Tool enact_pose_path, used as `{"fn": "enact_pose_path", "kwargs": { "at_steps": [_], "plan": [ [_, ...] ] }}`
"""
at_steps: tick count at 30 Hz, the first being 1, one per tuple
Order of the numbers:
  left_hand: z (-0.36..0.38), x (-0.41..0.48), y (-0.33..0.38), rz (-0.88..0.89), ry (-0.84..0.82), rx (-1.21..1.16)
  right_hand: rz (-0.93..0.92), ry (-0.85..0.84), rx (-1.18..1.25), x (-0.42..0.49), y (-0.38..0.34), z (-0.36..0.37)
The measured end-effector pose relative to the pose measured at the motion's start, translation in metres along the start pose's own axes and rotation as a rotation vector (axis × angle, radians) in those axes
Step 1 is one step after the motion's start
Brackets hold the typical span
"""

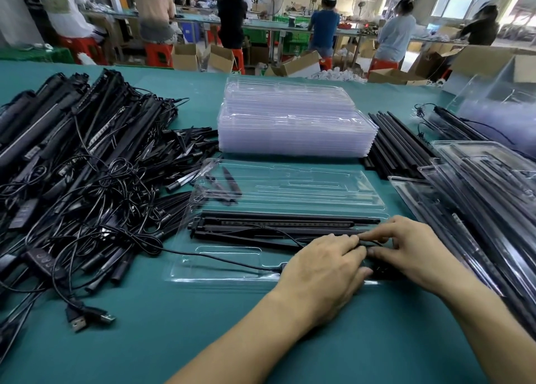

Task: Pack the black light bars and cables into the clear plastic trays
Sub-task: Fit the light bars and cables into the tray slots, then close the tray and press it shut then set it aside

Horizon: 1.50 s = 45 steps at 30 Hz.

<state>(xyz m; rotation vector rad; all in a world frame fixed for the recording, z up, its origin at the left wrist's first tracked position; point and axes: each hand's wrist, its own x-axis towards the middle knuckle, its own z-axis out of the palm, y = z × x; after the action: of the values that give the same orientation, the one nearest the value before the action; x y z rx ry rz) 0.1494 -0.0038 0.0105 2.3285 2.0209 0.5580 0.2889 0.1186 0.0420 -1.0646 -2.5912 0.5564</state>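
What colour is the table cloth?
The table cloth is plain teal green; head view shows it.

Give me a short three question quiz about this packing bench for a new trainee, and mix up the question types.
1. True or false: the open clear plastic tray nearest the person already holds long black light bars.
2. Where is the stack of empty clear plastic trays? A) just beyond the open tray; B) on top of the tangled pile at the left; C) on the floor.
3. Fill in: the left-hand grip and the right-hand grip both pinch a thin black ____.
Key: 1 true; 2 A; 3 thin black cable.
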Motion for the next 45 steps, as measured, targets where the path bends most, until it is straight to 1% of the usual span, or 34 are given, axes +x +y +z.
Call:
{"fn": "enact_pose_path", "kwargs": {
  "at_steps": [3,5,7,8,11,12,13,14,15,16,17,19,20,23,25,27,29,31,35,37,39,42,43,45],
  "plan": [
    [-0.001,-0.003,0.001,0.005,0.057,0.084,0.031,0.054,0.063,-0.002,0.003,0.001],
    [0.0,-0.005,0.003,0.027,0.074,0.121,0.06,0.101,0.059,-0.001,0.005,0.002],
    [0.001,-0.006,0.003,0.052,0.071,0.169,0.09,0.101,0.04,0.001,0.006,0.0],
    [0.001,-0.007,0.003,0.065,0.073,0.194,0.113,0.069,0.042,0.002,0.006,-0.003],
    [0.001,-0.008,0.002,0.088,0.059,0.202,0.183,-0.119,0.091,0.009,0.008,-0.013],
    [0.001,-0.008,0.002,0.089,0.046,0.193,0.184,-0.126,0.079,0.013,0.007,-0.017],
    [0.001,-0.007,0.001,0.089,0.039,0.183,0.181,-0.07,0.049,0.02,0.007,-0.019],
    [0.001,-0.007,0.001,0.087,0.035,0.171,0.189,0.02,0.019,0.029,0.008,-0.019],
    [0.001,-0.007,0.001,0.084,0.032,0.155,0.221,0.093,-0.002,0.039,0.008,-0.019],
    [0.002,-0.006,0.001,0.082,0.031,0.14,0.268,0.11,-0.015,0.05,0.007,-0.017],
    [0.002,-0.007,0.001,0.081,0.033,0.13,0.325,0.068,-0.009,0.06,0.008,-0.014],
    [0.002,-0.007,0.0,0.078,0.032,0.114,0.418,-0.012,0.121,0.08,0.012,-0.005],
    [0.002,-0.007,0.0,0.076,0.026,0.104,0.455,0.004,0.216,0.089,0.014,-0.001],
    [0.002,-0.007,-0.001,0.067,0.001,0.059,0.584,0.15,0.533,0.108,0.02,0.007],
    [0.002,-0.006,-0.002,0.061,-0.016,0.046,0.644,0.245,0.704,0.117,0.024,0.007],
    [0.003,-0.006,-0.002,0.048,-0.024,0.041,0.652,0.291,0.786,0.118,0.024,0.004],
    [0.003,-0.005,-0.002,0.041,-0.028,0.043,0.631,0.279,0.874,0.112,0.019,0.0],
    [0.002,-0.005,-0.002,0.04,-0.031,0.044,0.573,0.273,0.979,0.104,0.016,-0.006],
    [0.002,-0.005,-0.002,0.046,-0.022,0.054,0.447,0.359,1.198,0.078,0.007,-0.022],
    [0.002,-0.006,-0.002,0.051,-0.01,0.067,0.387,0.361,1.261,0.06,0.007,-0.029],
    [0.002,-0.006,-0.002,0.055,-0.007,0.071,0.345,0.32,1.275,0.039,0.009,-0.033],
    [0.001,-0.005,-0.001,0.052,-0.009,0.071,0.353,0.244,1.278,0.01,0.019,-0.035],
    [0.001,-0.005,-0.001,0.053,-0.009,0.084,0.372,0.228,1.25,0.001,0.022,-0.035],
    [0.0,-0.006,0.0,0.05,-0.012,0.108,0.405,0.221,1.114,-0.017,0.027,-0.031]
  ]
}}
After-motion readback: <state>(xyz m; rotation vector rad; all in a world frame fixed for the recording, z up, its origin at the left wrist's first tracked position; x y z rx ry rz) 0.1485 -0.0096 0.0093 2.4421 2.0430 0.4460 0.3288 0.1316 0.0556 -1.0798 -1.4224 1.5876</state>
